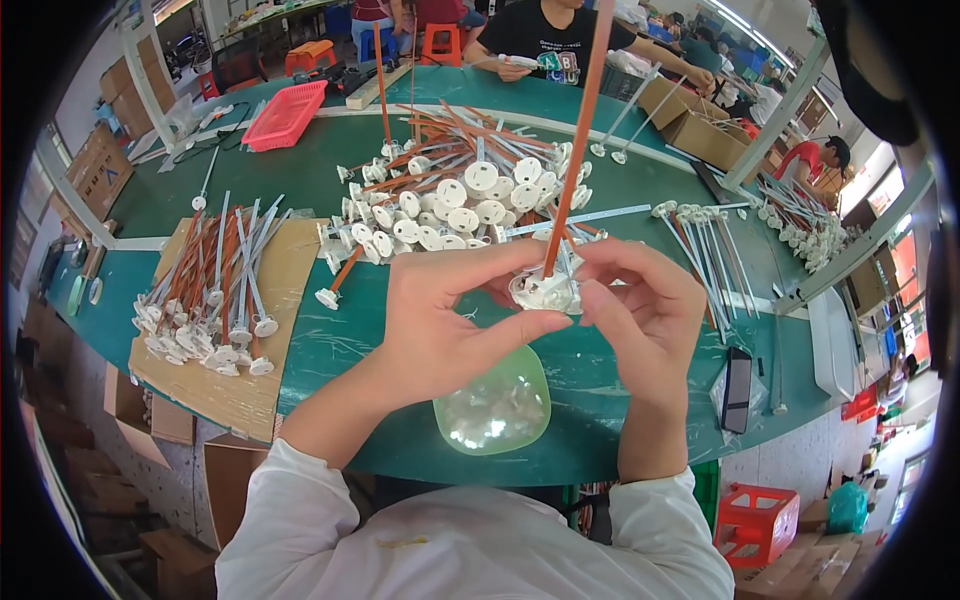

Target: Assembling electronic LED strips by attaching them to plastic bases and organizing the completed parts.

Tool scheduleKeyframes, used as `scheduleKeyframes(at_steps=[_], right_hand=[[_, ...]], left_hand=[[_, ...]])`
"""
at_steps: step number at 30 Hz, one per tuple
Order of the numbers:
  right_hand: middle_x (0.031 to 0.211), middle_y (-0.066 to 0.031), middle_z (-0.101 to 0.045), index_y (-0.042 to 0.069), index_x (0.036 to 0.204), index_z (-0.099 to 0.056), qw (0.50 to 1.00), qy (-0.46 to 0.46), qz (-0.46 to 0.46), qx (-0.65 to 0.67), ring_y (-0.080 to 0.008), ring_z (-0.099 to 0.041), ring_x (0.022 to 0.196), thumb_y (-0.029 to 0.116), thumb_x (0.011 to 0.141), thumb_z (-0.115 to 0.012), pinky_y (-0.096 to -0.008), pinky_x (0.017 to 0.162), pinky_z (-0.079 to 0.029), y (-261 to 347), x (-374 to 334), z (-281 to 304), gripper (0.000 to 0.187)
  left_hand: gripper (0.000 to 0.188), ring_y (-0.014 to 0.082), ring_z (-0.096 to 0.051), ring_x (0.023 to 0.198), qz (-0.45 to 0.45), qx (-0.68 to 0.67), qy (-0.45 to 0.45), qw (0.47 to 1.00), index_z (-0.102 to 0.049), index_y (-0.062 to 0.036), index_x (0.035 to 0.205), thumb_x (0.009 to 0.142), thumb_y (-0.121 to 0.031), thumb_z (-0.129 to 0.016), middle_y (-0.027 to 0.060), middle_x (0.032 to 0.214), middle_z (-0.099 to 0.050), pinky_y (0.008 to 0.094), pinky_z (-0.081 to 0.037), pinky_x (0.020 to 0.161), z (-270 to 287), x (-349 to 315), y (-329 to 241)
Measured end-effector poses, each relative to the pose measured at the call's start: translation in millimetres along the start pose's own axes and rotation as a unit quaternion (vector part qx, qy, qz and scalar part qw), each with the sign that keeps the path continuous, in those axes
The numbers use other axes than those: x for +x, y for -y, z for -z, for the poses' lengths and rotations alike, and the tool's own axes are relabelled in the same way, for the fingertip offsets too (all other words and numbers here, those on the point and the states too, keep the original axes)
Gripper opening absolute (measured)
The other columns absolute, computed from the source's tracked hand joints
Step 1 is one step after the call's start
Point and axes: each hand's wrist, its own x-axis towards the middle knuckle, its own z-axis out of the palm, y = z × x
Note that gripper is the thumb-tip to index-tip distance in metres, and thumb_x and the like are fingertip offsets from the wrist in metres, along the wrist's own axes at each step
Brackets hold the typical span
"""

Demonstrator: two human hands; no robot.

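Green worktable point(330, 350) | heap of white-disc rods point(460, 219), table centre | cardboard sheet point(225, 400), left side, more rods point(225, 265) on top | brown rod point(577, 160), upright between both hands | left hand point(440, 320), thumb and fingers clamped on rod's white base point(545, 293) | right hand point(655, 305), fingertips at base's right side, grip hidden, cannot tell | green bowl point(542, 385), shiny pieces point(490, 412) inside, below hands

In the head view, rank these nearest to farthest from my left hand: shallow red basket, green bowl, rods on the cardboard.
1. Green bowl, just below the left hand.
2. Rods on the cardboard, to the hand's left.
3. Red basket, upper left, farther away.
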Motion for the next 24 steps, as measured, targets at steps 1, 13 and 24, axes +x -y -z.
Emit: scheduleKeyframes(at_steps=[1,13,24], right_hand=[[0.092,-0.0078,-0.064,-0.003,0.103,-0.066,1.000,0.010,-0.017,0.015,-0.0106,-0.062,0.080,-0.006,0.080,-0.064,-0.0215,0.063,-0.052,0,0,-1,0.023],[0.090,-0.0110,-0.061,-0.008,0.104,-0.063,0.997,0.035,-0.012,0.065,-0.0146,-0.063,0.079,-0.009,0.082,-0.062,-0.0289,0.064,-0.061,11,-4,5,0.022],[0.087,-0.0092,-0.065,-0.005,0.103,-0.065,0.999,0.032,0.015,0.019,-0.0141,-0.066,0.072,-0.009,0.079,-0.066,-0.0234,0.058,-0.056,6,-3,4,0.024]], left_hand=[[0.043,0.0133,-0.067,0.083,-0.033,0.010,-0.003,0.999,-0.060,0.0025,0.123,0.081,0.001,-0.070,0.0123,0.105,-0.069,0.0270,-0.055,0.075,-2,1,-1],[0.046,0.0191,-0.058,0.111,0.079,-0.269,0.088,0.956,-0.035,-0.0001,0.144,0.100,-0.011,-0.045,0.0131,0.135,-0.050,0.0323,-0.051,0.091,-11,-2,-4],[0.046,0.0189,-0.058,0.109,0.047,-0.234,0.096,0.966,-0.037,0.0009,0.143,0.101,-0.017,-0.044,0.0126,0.130,-0.053,0.0322,-0.051,0.090,-15,-1,3]])
